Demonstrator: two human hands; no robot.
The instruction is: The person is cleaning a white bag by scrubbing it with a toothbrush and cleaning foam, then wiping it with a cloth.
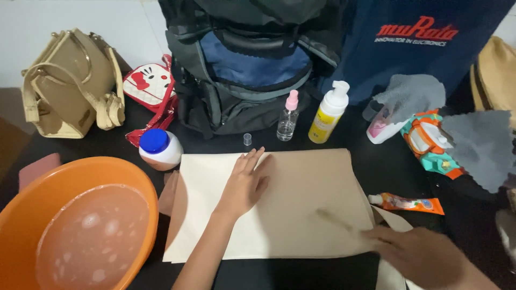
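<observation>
Your right hand, nearest, blurred: grip cannot be told; it touches the beige bag lying flat at table centre. Left hand spread flat, pressing it. Risk: the full basin, near left, could slosh onto the bag if jolted. Count: one basin, two bottles far, one tube right.

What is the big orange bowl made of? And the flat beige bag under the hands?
The orange basin looks like plastic: smooth, evenly coloured, with a thick rolled rim. The beige bag seems to be cloth, maybe canvas: matte, lying limp and flat. The left hand presses on it; the right hand is at its edge, blurred.
</observation>
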